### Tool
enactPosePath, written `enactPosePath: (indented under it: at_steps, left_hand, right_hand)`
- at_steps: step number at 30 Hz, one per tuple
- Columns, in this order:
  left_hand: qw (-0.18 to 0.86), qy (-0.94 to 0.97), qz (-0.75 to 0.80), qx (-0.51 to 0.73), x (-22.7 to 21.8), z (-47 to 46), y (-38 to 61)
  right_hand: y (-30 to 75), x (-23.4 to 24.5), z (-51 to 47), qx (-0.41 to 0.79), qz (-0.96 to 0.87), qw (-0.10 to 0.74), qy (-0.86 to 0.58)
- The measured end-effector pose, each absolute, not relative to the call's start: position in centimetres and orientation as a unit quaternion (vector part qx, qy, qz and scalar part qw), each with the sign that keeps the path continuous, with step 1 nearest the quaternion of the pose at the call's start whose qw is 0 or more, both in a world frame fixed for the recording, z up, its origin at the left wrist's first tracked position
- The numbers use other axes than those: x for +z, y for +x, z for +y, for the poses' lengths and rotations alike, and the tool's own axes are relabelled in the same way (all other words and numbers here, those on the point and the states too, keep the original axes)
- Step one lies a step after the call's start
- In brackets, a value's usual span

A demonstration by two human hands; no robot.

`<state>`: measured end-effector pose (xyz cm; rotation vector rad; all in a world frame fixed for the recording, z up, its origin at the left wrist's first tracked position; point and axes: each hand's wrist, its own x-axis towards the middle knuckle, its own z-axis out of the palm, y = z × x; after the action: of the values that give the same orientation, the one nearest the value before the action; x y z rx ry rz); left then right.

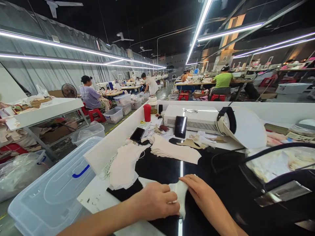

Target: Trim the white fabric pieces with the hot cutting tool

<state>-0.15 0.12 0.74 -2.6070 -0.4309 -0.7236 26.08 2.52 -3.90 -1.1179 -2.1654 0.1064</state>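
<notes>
From my feed: left hand [156, 201] has its fingers curled down on a small off-white fabric piece [181, 198], gripping it; right hand [200, 190] has fingertips on the piece's upper right edge, can't tell if it's pinching. Piece sits between both hands, over the glossy black surface [157, 170]. Beyond the left hand: a loose stack of cream fabric cutouts [125, 165]; a second cream fabric stack [173, 149] just behind, to its right. Further back, I've got a black smartphone [180, 127] propped upright before a white slotted box [169, 114]. Far off, a co-worker in a green top [223, 80] sits on a red stool [218, 97].
</notes>
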Motion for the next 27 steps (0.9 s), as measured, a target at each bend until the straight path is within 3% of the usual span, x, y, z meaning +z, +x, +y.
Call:
enactPosePath:
  at_steps: [5, 14, 20, 27]
  left_hand:
    - [0.103, -0.955, -0.209, -0.183, -2.9, -1.0, 0.6]
    - [0.036, -0.951, -0.209, -0.226, -1.0, -1.7, 0.5]
    - [-0.002, -0.953, -0.211, -0.216, -1.1, -1.7, 1.5]
    - [0.011, -0.946, -0.203, -0.252, -1.2, -1.5, 1.5]
  right_hand:
    - [27.3, -4.9, 3.6, -0.04, -0.826, 0.32, -0.461]
    - [28.2, -2.8, -0.4, -0.06, -0.83, 0.271, -0.483]
    - [26.7, -2.3, -2.9, -0.068, -0.866, 0.291, -0.4]
    - [30.7, -0.3, -6.9, -0.178, -0.841, 0.373, -0.349]
